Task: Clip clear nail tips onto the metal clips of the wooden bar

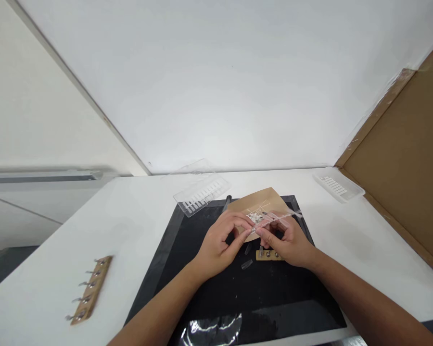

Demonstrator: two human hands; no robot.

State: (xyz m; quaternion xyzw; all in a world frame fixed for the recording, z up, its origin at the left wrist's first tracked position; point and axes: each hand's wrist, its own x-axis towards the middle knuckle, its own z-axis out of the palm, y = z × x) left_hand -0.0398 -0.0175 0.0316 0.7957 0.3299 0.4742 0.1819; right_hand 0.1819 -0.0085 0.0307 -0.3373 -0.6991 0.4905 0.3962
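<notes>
Clear plastic strip (264, 223), seemingly, within pinched fingers (244, 236) of left hand (220, 239) and right hand (293, 244).

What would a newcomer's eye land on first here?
Probably the left hand and right hand, meeting above the black mat with clear plastic at their fingertips. Next, likely the brown paper just beyond them, with white bits showing against it. Then perhaps the wooden strip with its row of pegs, alone on the white table at left.
</notes>
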